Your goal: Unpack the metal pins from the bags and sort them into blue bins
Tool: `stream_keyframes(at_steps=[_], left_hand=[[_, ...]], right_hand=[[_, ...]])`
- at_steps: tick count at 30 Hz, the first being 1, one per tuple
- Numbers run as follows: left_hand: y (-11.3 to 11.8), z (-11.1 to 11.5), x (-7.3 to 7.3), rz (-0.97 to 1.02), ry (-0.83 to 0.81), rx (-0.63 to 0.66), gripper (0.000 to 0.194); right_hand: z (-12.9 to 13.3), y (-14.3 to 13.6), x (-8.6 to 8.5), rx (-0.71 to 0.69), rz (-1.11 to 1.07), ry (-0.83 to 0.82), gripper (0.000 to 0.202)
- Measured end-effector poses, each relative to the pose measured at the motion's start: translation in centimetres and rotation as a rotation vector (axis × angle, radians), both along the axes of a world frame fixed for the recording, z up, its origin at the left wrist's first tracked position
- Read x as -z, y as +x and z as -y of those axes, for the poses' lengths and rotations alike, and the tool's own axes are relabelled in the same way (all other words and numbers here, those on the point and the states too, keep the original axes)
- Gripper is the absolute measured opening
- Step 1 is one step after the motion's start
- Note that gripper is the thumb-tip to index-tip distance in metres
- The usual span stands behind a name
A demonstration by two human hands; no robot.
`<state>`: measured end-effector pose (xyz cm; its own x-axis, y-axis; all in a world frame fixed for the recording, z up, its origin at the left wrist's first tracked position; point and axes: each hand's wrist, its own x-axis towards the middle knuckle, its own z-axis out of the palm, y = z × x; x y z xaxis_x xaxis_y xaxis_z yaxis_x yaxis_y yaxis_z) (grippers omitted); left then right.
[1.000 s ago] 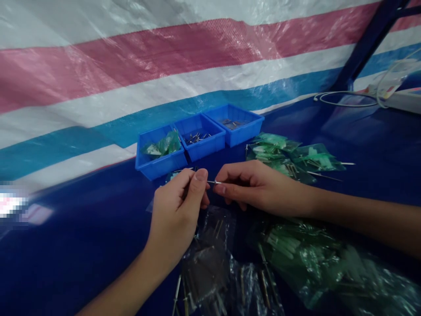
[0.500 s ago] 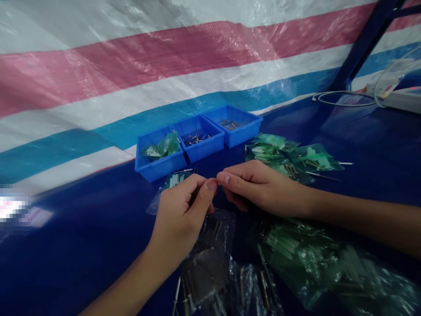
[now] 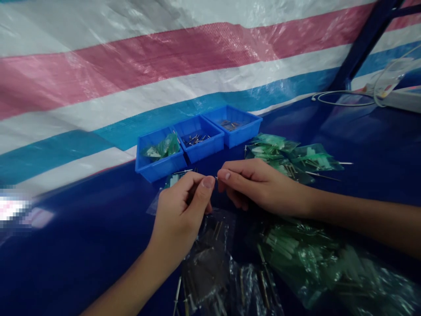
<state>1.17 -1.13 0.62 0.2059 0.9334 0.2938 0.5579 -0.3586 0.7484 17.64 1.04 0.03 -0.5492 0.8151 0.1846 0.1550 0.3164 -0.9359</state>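
Observation:
Over the middle of the table my left hand (image 3: pixel 179 208) is closed in a pinch of thumb and forefinger. Facing it, my right hand (image 3: pixel 263 186) pinches too, its fingertips just short of the left thumb. A tiny shiny bit shows in the gap between the fingertips; it is too small to name. Beneath the hands lie clear plastic bags (image 3: pixel 210 267) with thin metal pins or rivets in them. Below my right forearm are green-tinted bags (image 3: pixel 296 250) of pale sticks and metal pieces. A small bag (image 3: pixel 173 180) is partly hidden behind my left hand.
Three blue bins stand in a row: the left bin (image 3: pixel 161 169) holds green bags, the middle bin (image 3: pixel 205 151) loose metal pieces, the right bin (image 3: pixel 245 134) thin pieces. More green bags (image 3: pixel 309 156) lie beyond my right hand. A cable (image 3: pixel 342 103) lies at the back right.
The fingertips have drawn slightly apart: my left hand has shifted a little left, and the small shiny bit now shows between them. The bags and bins have not moved.

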Motion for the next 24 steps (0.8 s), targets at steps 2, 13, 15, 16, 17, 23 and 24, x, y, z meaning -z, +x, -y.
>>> stream_keyframes(at_steps=[2, 13, 15, 16, 17, 23, 24], left_hand=[[0.0, -0.01, 0.07, 0.014, -0.002, 0.008, 0.023], [-0.06, 0.05, 0.01, 0.003, 0.029, -0.017, 0.029], [-0.05, 0.05, 0.01, 0.007, 0.029, -0.01, 0.029], [-0.03, 0.04, 0.02, 0.011, 0.028, -0.006, 0.029], [-0.02, 0.03, 0.04, 0.012, 0.026, -0.001, 0.029], [-0.18, 0.0, 0.11, 0.03, 0.038, 0.026, 0.025], [-0.24, 0.01, 0.09, 0.031, 0.041, 0.029, 0.026]], right_hand=[[-0.05, -0.07, 0.02, 0.02, -0.012, -0.008, 0.034], [0.04, -0.05, 0.1, 0.006, -0.049, -0.024, 0.023], [0.01, -0.01, 0.04, 0.006, -0.03, 0.011, 0.026], [-0.02, 0.01, 0.02, 0.009, -0.027, 0.022, 0.029], [-0.05, 0.02, 0.01, 0.013, -0.024, 0.025, 0.031], [-0.07, -0.13, 0.02, 0.033, -0.034, 0.001, 0.033], [-0.06, -0.21, 0.01, 0.032, -0.045, -0.012, 0.031]])
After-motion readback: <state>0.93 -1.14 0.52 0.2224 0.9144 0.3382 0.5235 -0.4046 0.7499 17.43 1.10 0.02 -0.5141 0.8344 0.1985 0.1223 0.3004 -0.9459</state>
